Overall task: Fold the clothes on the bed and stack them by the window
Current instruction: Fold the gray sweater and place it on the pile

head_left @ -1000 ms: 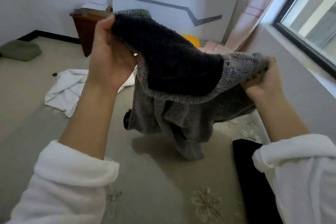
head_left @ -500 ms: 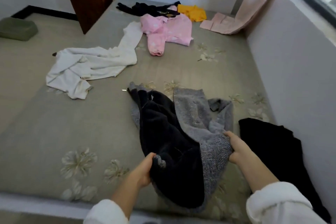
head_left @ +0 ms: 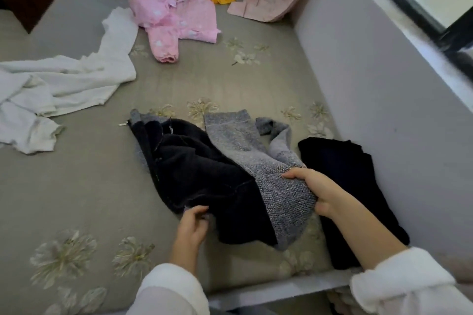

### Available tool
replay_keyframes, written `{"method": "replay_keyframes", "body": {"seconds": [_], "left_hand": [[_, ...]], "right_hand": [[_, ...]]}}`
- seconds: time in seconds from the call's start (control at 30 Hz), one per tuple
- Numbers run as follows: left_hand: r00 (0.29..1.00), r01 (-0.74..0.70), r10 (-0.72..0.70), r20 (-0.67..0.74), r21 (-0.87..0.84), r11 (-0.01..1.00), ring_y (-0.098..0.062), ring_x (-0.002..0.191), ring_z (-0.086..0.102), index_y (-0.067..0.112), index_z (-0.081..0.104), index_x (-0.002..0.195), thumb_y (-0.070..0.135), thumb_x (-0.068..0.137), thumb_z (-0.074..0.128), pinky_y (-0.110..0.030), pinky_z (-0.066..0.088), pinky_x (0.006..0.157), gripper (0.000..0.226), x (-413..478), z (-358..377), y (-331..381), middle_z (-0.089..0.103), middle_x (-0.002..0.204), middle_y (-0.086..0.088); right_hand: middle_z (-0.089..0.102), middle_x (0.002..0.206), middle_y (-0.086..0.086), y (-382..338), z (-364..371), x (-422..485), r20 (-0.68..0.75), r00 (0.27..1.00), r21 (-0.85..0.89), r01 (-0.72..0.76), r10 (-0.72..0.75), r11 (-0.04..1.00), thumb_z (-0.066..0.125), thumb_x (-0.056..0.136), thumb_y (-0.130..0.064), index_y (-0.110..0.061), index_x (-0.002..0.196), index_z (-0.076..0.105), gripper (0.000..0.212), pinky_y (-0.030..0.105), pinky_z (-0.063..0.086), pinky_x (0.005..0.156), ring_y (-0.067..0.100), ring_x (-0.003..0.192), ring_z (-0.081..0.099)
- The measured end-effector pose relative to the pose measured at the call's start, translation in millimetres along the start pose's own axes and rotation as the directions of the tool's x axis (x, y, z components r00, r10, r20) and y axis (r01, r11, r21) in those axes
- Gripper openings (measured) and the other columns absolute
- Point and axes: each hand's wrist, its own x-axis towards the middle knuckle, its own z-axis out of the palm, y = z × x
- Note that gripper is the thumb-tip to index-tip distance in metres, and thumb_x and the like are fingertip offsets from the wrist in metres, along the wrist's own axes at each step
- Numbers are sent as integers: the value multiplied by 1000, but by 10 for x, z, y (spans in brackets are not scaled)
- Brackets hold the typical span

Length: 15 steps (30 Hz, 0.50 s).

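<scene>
- Gripping the sweater (head_left: 256, 151) at lower centre: left hand (head_left: 192, 227) pinches its dark edge, right hand (head_left: 314, 192) its grey knit.
- Best spread it flat before folding.

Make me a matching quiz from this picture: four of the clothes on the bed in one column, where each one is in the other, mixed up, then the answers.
1 grey knit garment
2 pink garment
3 white garment
4 flat black garment

A against the wall
B far end of the bed
C left side of the bed
D gripped by left hand and right hand

Pairs: 1-D, 2-B, 3-C, 4-A
</scene>
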Motion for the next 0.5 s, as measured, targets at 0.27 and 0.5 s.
{"method": "replay_keyframes", "body": {"seconds": [0.27, 0.5], "left_hand": [[994, -89, 90, 61, -16, 996, -30, 67, 69, 6, 64, 100, 20, 90, 53, -37, 59, 55, 20, -525, 190, 847, 72, 80, -16], [799, -593, 561, 218, 125, 796, -12, 60, 69, 14, 76, 66, 17, 89, 47, -20, 55, 56, 37, -1848, 213, 2156, 70, 64, -1]], "right_hand": [[71, 106, 13, 165, -184, -12, -182, 980, 75, 95, -80, 993, 54, 96, -35, -9, 110, 67, 32, 36, 51, 82, 29, 96, 67], [75, 93, 5, -662, -470, -605, 20, 815, 131, 572, -579, 810, 64, 80, -37, -17, 87, 79, 26, 27, 55, 75, 17, 88, 71]]}}
